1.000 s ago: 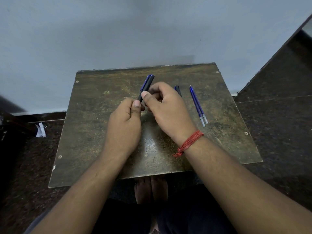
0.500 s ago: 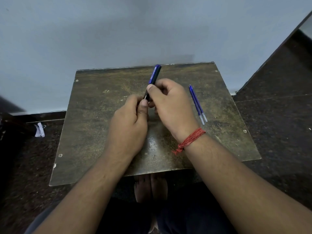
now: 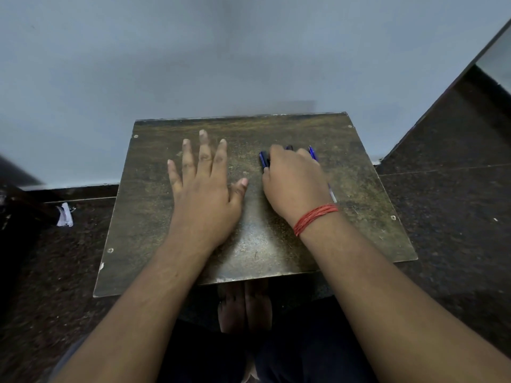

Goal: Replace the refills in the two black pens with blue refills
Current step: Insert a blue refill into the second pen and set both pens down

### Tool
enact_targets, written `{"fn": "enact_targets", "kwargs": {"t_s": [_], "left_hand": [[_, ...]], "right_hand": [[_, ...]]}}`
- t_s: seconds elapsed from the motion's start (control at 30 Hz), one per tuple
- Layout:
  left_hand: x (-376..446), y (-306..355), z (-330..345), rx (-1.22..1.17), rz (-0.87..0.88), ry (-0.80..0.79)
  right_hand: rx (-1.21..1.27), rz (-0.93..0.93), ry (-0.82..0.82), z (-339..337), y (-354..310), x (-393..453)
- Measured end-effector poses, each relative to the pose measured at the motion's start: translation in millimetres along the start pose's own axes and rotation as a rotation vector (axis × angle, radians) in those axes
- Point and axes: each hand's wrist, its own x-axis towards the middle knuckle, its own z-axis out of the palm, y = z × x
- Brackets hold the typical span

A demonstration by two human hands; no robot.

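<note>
My left hand [image 3: 206,186] lies flat on the brown board [image 3: 154,233] with its fingers spread and nothing in it. My right hand [image 3: 294,181] rests further right, curled over the pens. The end of a black pen with a blue label [image 3: 264,159] sticks out by my right thumb, lying on the board. The tip of a second pen [image 3: 289,147] peeks out above my knuckles. The blue refills [image 3: 313,153] lie under and behind that hand; their pale tips [image 3: 333,195] show near my wrist. Whether my right fingers grip the pen is hidden.
The board lies low over a dark speckled floor [image 3: 456,217], against a grey wall [image 3: 249,64]. A scrap of white paper [image 3: 65,215] lies on the floor at the left. My bare feet [image 3: 244,308] show under the board's near edge.
My hands have come apart. The left let go of the pen and went flat on the board. The right carried the pen down and to the right, beside the refills.
</note>
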Motion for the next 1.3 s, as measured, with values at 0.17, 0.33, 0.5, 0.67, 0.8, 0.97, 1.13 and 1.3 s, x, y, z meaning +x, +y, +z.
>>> {"fn": "enact_targets", "kwargs": {"t_s": [0.17, 0.33, 0.5, 0.67, 0.8, 0.97, 1.13, 1.3], "left_hand": [[2.8, -5.6, 7.5, 0.066, -0.033, -0.074], [3.2, -6.4, 6.9, 0.051, -0.046, -0.097], [3.4, -6.5, 3.5, 0.041, -0.05, -0.109], [3.4, -6.2, 0.9, 0.029, -0.059, -0.11], [3.5, -10.7, -4.8, -0.001, -0.102, -0.108], [4.8, -16.4, -11.4, -0.06, -0.173, -0.109], [5.5, -15.4, -14.7, -0.098, -0.183, -0.095], [6.7, -23.2, -20.7, -0.127, -0.232, -0.08]], "right_hand": [[-0.047, -0.007, -0.017, 5.7, -1.4, -1.7], [-0.022, 0.027, 0.013, -4.6, 2.9, -2.5], [-0.021, 0.132, -0.043, -19.5, 21.6, -9.5], [0.005, 0.181, -0.21, -17.0, 12.0, -21.4], [0.048, 0.136, -0.21, -12.2, -7.0, -26.3], [0.086, 0.123, -0.169, -4.8, -21.8, -26.3], [0.116, 0.088, -0.143, 6.8, -44.7, -23.9], [0.181, 0.013, -0.14, 13.2, -69.4, -22.4]]}}
